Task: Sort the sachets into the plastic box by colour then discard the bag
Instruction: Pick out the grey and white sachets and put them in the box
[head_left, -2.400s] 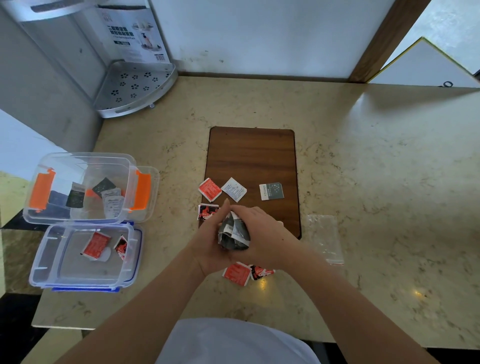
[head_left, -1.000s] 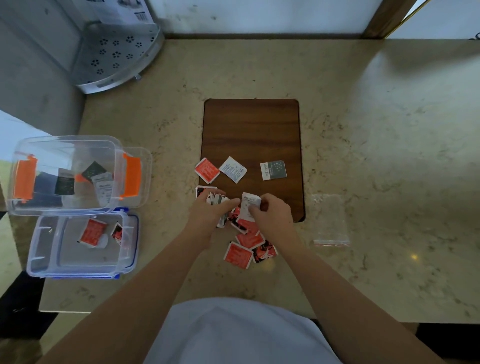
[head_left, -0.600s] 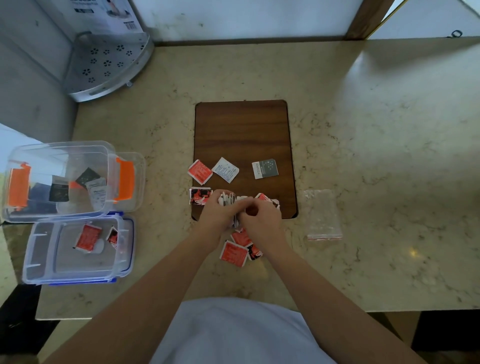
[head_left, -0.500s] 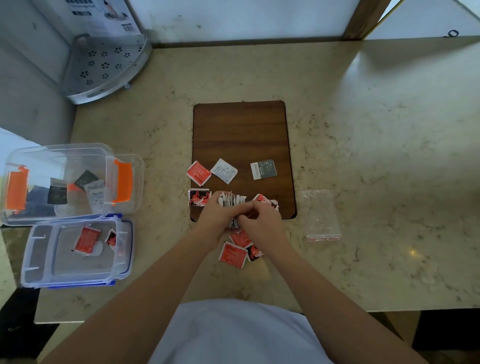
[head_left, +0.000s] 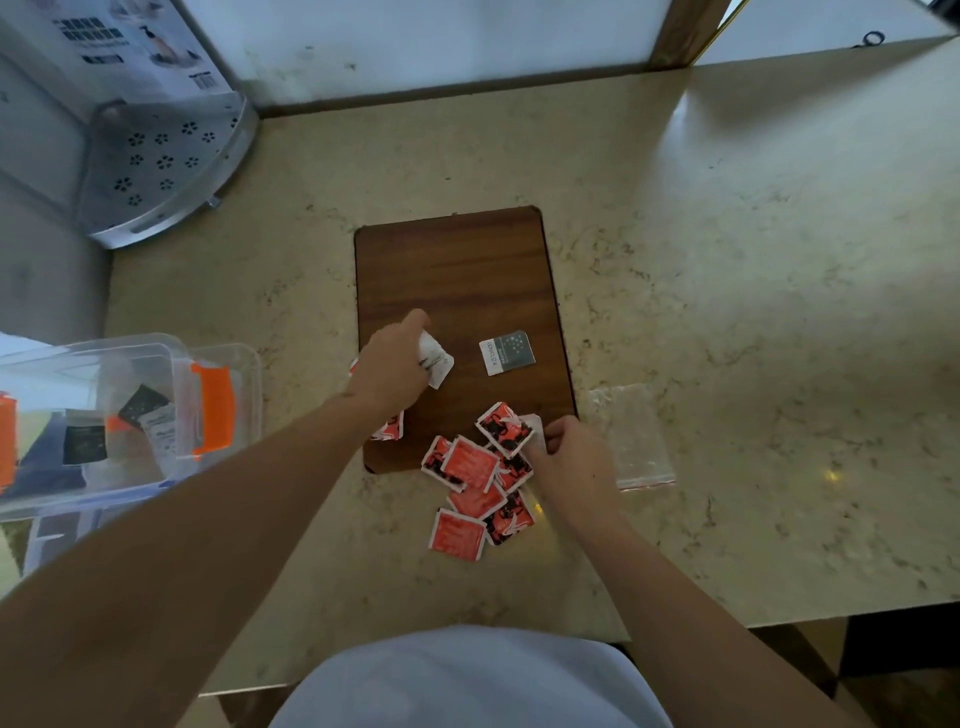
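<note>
Several red sachets (head_left: 475, 470) lie heaped at the near right corner of the brown board (head_left: 452, 270). My left hand (head_left: 392, 364) grips a bunch of white sachets (head_left: 435, 357) over the board's left side. My right hand (head_left: 574, 457) pinches a white sachet (head_left: 535, 428) at the right edge of the red heap. A grey sachet (head_left: 508, 353) lies alone on the board. The clear plastic box (head_left: 228, 358) with orange clips stands at the left, holding dark and white sachets (head_left: 124, 421). The empty clear bag (head_left: 631, 436) lies just right of my right hand.
A second clear container (head_left: 57, 530) sits below the box at the left, mostly cut off by my arm. A metal corner shelf (head_left: 166, 166) stands at the back left. The counter edge runs close to my body.
My hands have parted. The left hand moved up the board with the white sachets; the right hand moved to the right edge of the red heap, which now lies spread out.
</note>
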